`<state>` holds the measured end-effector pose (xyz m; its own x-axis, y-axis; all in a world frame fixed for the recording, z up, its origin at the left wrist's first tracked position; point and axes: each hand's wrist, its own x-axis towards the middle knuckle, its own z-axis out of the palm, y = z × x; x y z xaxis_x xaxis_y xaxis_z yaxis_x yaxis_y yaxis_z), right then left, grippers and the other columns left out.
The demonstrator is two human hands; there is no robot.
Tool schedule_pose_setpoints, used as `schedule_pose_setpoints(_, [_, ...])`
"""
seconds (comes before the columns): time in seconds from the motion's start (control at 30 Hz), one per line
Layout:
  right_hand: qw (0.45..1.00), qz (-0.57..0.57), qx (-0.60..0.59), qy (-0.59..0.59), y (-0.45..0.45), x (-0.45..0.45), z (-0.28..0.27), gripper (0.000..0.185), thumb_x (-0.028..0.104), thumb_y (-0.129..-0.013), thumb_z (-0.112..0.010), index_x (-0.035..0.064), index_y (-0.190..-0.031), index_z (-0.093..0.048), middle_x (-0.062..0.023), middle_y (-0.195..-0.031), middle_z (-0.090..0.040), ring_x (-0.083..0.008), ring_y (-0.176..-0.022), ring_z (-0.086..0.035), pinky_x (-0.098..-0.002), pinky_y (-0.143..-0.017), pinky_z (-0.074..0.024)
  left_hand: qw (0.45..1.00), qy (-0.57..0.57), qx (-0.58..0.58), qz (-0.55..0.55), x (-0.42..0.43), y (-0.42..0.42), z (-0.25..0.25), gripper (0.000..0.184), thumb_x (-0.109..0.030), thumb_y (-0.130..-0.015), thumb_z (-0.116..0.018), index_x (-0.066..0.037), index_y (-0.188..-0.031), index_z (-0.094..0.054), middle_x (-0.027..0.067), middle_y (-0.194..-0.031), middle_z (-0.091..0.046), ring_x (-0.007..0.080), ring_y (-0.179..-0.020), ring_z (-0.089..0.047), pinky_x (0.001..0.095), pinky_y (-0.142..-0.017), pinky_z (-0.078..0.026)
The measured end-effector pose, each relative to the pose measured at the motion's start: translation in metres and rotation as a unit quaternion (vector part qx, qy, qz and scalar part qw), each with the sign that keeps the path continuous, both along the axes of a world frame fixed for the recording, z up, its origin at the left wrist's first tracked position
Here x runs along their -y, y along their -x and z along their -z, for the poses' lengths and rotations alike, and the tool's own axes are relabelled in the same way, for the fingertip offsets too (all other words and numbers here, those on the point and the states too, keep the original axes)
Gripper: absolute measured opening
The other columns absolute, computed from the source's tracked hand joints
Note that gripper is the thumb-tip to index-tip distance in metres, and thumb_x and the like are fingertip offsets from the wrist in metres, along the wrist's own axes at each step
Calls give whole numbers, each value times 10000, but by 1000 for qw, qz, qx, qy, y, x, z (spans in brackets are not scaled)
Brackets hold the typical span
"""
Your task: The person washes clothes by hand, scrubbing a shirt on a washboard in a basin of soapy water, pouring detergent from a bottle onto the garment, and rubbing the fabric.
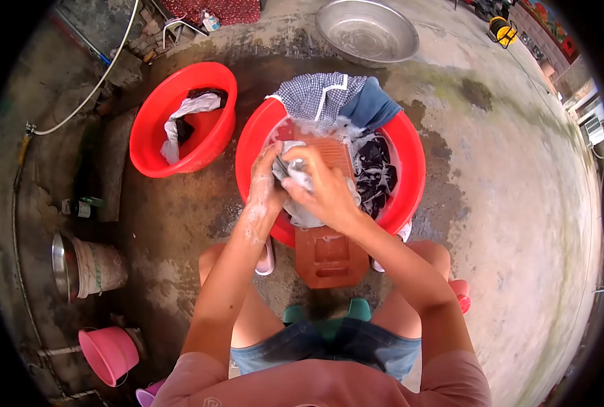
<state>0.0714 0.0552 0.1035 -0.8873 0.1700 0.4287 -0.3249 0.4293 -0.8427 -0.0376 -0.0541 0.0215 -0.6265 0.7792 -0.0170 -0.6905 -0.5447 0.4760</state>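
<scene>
Both of my hands are closed on a soapy white-and-grey cloth [295, 169] above a big red basin [414, 159]. My left hand [264, 183] grips its left side, with suds on the wrist. My right hand [323, 186] pinches it from the right, fingers bent. Under them a brown washboard [331, 261] leans in the basin, its lower end sticking out towards me. Foamy water surrounds dark wet clothes [375, 169] on the right. A checked garment [308, 95] and a blue denim piece [371, 105] drape over the far rim.
A second red basin [142, 139] at left holds white and dark clothes. Beyond stands a wide metal basin [403, 47]. Along the left are a metal-rimmed bucket [98, 266], a pink bucket [108, 354] and a hose [105, 81]. The concrete floor [519, 203] is partly wet.
</scene>
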Motion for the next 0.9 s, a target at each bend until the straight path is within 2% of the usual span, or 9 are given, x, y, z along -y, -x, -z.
schedule_pose_setpoints(0.03, [967,-3,-131,-218,0,17,5,225,190,-787,-594,90,-968,-504,-152,-725,-592,-368,-679,-578,-404,-658,-471,999,-48,14,4,-6,-2,13,332,-283,-856,-538,-16,-1054,-527,101,-1072,-569,213,-997,-546,339,-876,-428])
schedule_pose_setpoints(0.1, [877,-125,329,-327,8,15,-25,312,250,-803,-593,80,-1058,-537,-165,-980,-592,-339,-1006,-536,-352,-852,-435,993,19,59,-98,-26,-32,7,332,-305,-863,-536,-42,-1065,-522,76,-1062,-567,193,-985,-545,324,-870,-428])
schedule_pose_setpoints(0.3, [930,97,-168,-313,7,23,36,124,183,-737,-587,81,-666,-588,-42,-519,-522,-242,-437,-537,-363,-771,-497,968,147,98,-179,-50,-58,-31,276,-290,-887,-496,-53,-1024,-530,15,-944,-565,130,-856,-544,284,-772,-447])
schedule_pose_setpoints(0.33, [946,128,-165,-248,13,7,31,124,168,-703,-591,88,-611,-570,-58,-541,-544,-262,-478,-558,-340,-532,-487,968,157,88,-176,-54,-57,-35,259,-280,-886,-497,-54,-1005,-535,16,-923,-566,126,-829,-543,280,-749,-449])
schedule_pose_setpoints(0.47, [952,219,-113,-183,21,-6,24,165,184,-670,-629,97,-560,-541,-94,-496,-523,-211,-437,-549,-343,-408,-424,962,173,75,-196,-51,-58,-24,203,-246,-872,-513,-59,-939,-554,18,-842,-569,107,-709,-530,253,-669,-450])
schedule_pose_setpoints(0.53, [945,137,-166,-248,3,17,28,225,236,-711,-610,71,-568,-556,-123,-522,-539,-271,-448,-544,-358,-409,-427,996,-18,27,-80,-32,-31,55,236,-248,-873,-511,-46,-989,-548,45,-902,-572,132,-783,-550,280,-718,-456])
schedule_pose_setpoints(0.67, [941,216,-10,-259,30,-46,36,341,262,-841,-536,48,-576,-561,-61,-474,-507,-206,-436,-530,-327,-463,-433,975,189,71,-98,-41,-70,-55,302,-277,-883,-497,-34,-1060,-527,69,-1002,-569,153,-914,-558,304,-813,-445])
schedule_pose_setpoints(0.8, [988,-28,115,98,24,-70,18,336,302,-859,-559,17,-682,-537,-11,-635,-507,-52,-657,-446,-222,-622,-373,918,310,-248,-18,-7,-46,-71,355,-333,-855,-536,-52,-1070,-506,93,-1057,-557,152,-947,-551,287,-836,-436])
schedule_pose_setpoints(0.9, [959,-128,131,217,11,-75,9,280,256,-824,-616,9,-709,-552,-19,-682,-530,-59,-690,-462,-222,-636,-374,872,385,-298,48,8,-30,-56,246,-267,-835,-574,-60,-967,-554,50,-959,-572,105,-857,-546,248,-782,-432])
